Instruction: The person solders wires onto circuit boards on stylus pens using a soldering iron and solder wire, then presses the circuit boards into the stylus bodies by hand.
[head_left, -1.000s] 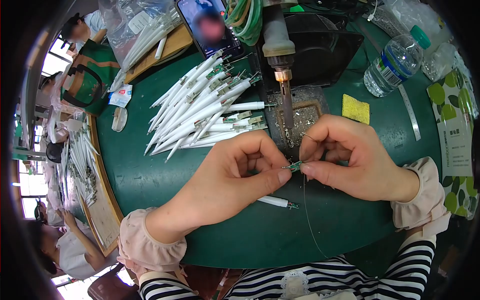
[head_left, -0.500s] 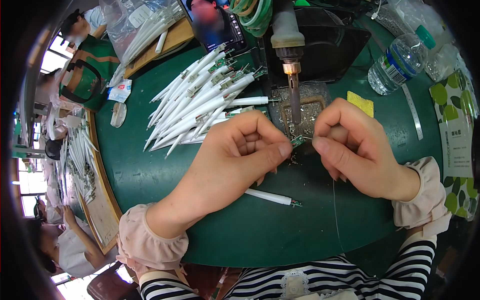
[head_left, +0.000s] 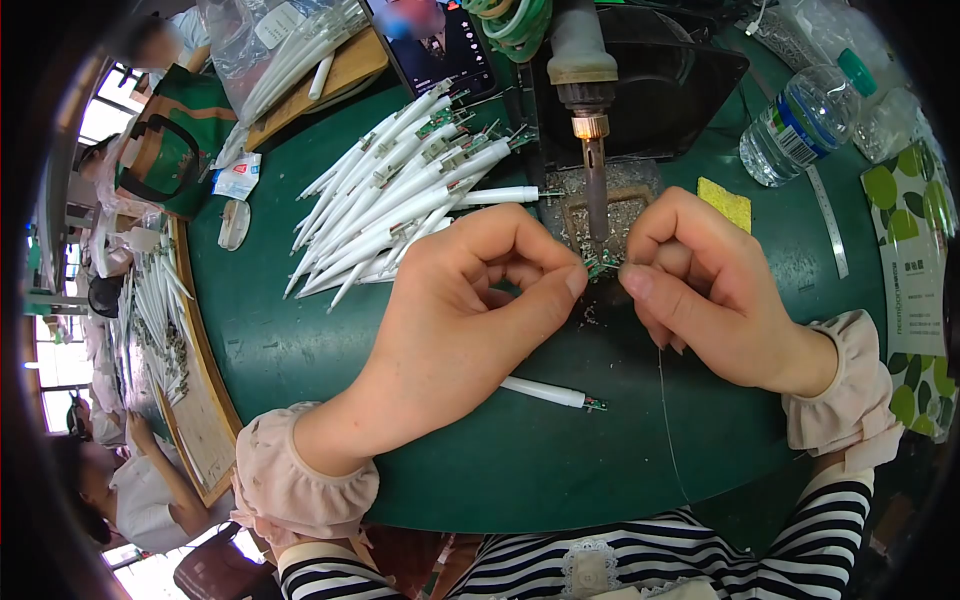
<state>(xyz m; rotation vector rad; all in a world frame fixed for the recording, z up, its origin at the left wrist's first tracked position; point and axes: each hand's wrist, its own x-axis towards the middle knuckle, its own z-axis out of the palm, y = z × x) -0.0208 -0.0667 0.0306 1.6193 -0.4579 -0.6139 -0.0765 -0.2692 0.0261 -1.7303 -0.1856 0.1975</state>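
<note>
My left hand point(head_left: 480, 310) pinches a small green circuit board point(head_left: 597, 268) between thumb and index finger; whatever it is attached to is hidden by the palm. Closed beside it, my right hand point(head_left: 705, 295) pinches a thin wire point(head_left: 668, 430), which trails down to the table's front edge. Just above the board points the tip of a soldering iron point(head_left: 594, 185). A white pen-shaped tube point(head_left: 545, 391) with a small green board at its end lies below my hands, partly behind the left one.
Many similar white tubes point(head_left: 400, 200) are heaped at left. Behind the iron sits a dark tray point(head_left: 650, 110). A yellow sponge point(head_left: 724, 205), water bottle point(head_left: 795, 130) and ruler point(head_left: 828, 225) lie to the right. At the back stands a phone point(head_left: 435, 50). Other people work at far left.
My two hands have come slightly closer together, and the circuit board now sits a little higher, nearer the iron tip. The trailing wire has shifted slightly left.
</note>
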